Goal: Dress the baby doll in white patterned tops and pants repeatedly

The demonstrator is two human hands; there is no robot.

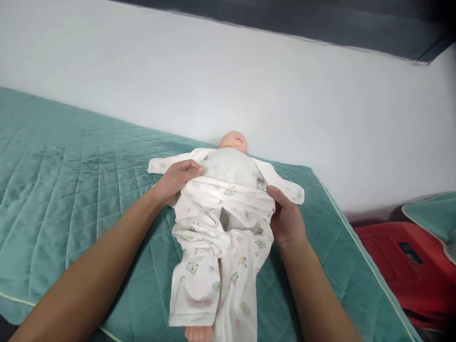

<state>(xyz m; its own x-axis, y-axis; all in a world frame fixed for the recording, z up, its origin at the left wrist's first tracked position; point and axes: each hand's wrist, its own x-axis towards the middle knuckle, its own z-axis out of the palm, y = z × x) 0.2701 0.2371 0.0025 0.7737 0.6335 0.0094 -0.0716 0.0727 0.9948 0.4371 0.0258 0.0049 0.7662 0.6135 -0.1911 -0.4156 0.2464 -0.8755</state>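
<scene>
A baby doll (233,141) lies on its back, head toward the wall, in a pale printed long-sleeved top (231,164) with both sleeves spread out. White baby trousers (228,237) with small green animal prints cover its legs up to the belly. My left hand (180,179) is closed on the waistband's left side, thumb on top. At the right side of the waistband, my right hand (287,216) pinches the cloth, its fingers partly hidden beneath. Out of the left trouser leg show the doll's toes (198,334); the other foot is not visible.
The doll rests on a green quilted bedspread (89,190), whose pale-piped edge runs down on the right. Behind it rises a white wall (249,85) with a dark band above. Beyond the right edge stands a red plastic object (406,266) under some green cloth (432,213).
</scene>
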